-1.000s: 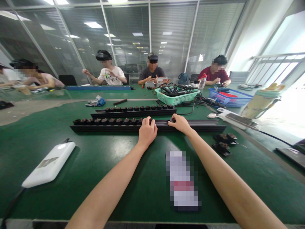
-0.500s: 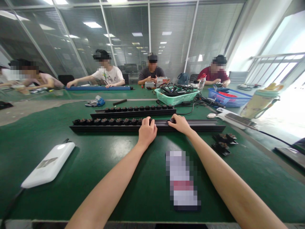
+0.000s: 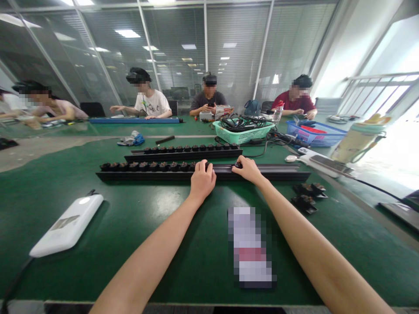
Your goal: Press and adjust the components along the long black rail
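A long black rail [image 3: 147, 176] lies across the green table before me, with a row of small black modules [image 3: 143, 166] seated along its left part. My left hand [image 3: 203, 179] is closed over the rail at the right end of that row, its fingertips hidden behind the rail's top. Farther right, my right hand [image 3: 249, 170] pinches a single small black module [image 3: 238, 165] at the rail's bare channel. Three or so loose modules [image 3: 307, 196] lie on the table beyond the rail's right end.
Behind stands a second black rail [image 3: 183, 154] carrying similar modules. A pixelated phone [image 3: 251, 248] lies between my forearms, a white power bank [image 3: 68, 224] to the left. Farther back are a green basket [image 3: 244, 136] of cables, a blue basket [image 3: 327, 138], a bottle [image 3: 356, 141] and several seated people.
My hands hold nearly the same place; the right one has shifted very slightly rightward with its module. Across the table, a person's outstretched hand has drawn back from the blue bar's left end.
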`<state>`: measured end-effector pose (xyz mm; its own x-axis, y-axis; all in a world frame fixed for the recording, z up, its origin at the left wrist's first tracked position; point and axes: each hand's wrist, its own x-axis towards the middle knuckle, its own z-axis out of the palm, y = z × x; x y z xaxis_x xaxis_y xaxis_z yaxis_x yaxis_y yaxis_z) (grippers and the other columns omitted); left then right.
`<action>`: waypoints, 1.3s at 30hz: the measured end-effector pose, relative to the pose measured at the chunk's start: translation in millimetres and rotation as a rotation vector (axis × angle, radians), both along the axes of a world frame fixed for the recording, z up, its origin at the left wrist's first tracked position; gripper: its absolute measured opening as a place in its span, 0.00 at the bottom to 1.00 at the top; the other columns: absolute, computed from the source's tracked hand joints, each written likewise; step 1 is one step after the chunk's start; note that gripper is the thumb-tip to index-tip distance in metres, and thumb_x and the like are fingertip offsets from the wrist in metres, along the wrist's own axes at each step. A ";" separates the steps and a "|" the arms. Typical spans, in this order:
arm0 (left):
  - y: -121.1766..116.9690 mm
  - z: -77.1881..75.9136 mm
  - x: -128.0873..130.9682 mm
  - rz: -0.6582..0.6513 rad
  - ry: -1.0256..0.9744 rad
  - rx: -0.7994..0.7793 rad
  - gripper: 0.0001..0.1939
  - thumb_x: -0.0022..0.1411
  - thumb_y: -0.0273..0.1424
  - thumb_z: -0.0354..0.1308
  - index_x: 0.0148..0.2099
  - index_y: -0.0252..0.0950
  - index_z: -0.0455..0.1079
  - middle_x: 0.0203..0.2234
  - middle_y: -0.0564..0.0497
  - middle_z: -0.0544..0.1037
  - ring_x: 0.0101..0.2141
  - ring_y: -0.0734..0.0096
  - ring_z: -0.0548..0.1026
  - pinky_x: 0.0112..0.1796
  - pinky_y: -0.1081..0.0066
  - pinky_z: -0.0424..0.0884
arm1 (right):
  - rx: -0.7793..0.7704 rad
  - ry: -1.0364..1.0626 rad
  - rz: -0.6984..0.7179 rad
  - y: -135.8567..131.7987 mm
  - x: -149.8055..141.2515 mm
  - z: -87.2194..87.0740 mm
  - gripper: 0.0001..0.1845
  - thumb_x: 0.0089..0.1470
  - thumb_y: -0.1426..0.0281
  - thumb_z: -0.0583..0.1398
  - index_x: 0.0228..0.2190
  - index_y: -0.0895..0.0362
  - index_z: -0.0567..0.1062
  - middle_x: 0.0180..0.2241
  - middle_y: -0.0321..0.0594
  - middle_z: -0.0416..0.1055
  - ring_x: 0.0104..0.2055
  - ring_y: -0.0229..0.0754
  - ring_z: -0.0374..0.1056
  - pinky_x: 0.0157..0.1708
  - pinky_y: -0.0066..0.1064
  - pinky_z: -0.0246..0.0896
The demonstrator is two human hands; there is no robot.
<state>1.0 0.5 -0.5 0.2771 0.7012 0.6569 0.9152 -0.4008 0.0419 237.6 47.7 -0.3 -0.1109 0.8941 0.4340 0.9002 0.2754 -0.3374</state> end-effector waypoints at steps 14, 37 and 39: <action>0.5 -0.2 -0.1 -0.019 -0.031 -0.022 0.18 0.73 0.32 0.47 0.57 0.35 0.72 0.58 0.37 0.70 0.59 0.51 0.67 0.49 0.58 0.78 | -0.039 -0.012 -0.008 -5.8 -0.8 10.0 0.10 0.55 0.60 0.61 0.34 0.52 0.68 0.34 0.41 0.75 0.39 0.48 0.70 0.41 0.34 0.56; 0.1 -1.1 -0.7 -0.020 -0.030 -0.023 0.18 0.72 0.31 0.47 0.58 0.35 0.72 0.58 0.37 0.70 0.60 0.51 0.67 0.50 0.58 0.78 | 0.007 0.063 -0.149 -22.4 -12.8 2.8 0.10 0.59 0.59 0.60 0.37 0.52 0.71 0.40 0.43 0.78 0.42 0.50 0.71 0.38 0.36 0.54; 0.4 -0.8 -0.6 -0.023 -0.036 -0.021 0.18 0.72 0.31 0.47 0.58 0.35 0.72 0.58 0.37 0.70 0.59 0.51 0.67 0.50 0.58 0.78 | 0.007 0.064 -0.145 -22.4 -13.4 3.5 0.10 0.59 0.59 0.60 0.37 0.52 0.72 0.40 0.43 0.78 0.41 0.50 0.70 0.37 0.35 0.54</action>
<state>0.4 0.9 -1.3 0.2700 0.7085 0.6521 0.9034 -0.4207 0.0830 224.2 25.4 3.2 0.0477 0.8957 0.4421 0.9072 0.1463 -0.3943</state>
